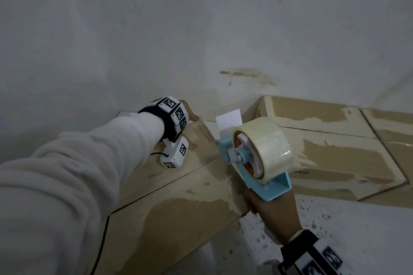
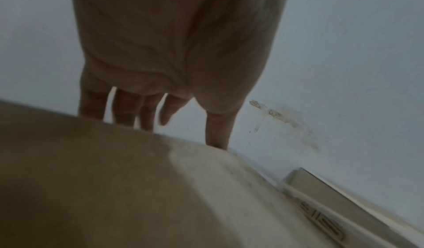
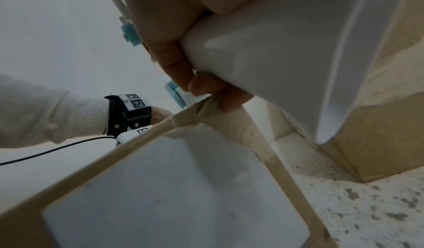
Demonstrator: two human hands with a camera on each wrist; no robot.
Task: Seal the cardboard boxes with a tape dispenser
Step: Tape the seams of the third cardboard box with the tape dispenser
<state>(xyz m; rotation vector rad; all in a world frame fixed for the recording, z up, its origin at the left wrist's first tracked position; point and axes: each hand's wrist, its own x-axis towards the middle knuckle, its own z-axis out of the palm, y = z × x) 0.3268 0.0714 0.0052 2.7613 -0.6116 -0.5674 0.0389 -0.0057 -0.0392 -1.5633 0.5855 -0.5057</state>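
Nearest, the right hand [image 1: 271, 210] grasps the handle of the blue tape dispenser [image 1: 254, 154], which sits at the right edge of the near cardboard box [image 1: 169, 198] on the floor. Farther along that box, the left hand [image 1: 188, 110] lies with straight fingers over its far edge. Beyond its right side lies a second cardboard box [image 1: 335, 147] against the wall.

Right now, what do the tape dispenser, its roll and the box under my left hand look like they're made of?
Tape dispenser: light blue molded plastic, smooth. Roll: glossy, translucent yellowish film. Box: matte brown cardboard, its surface torn off in pale patches.
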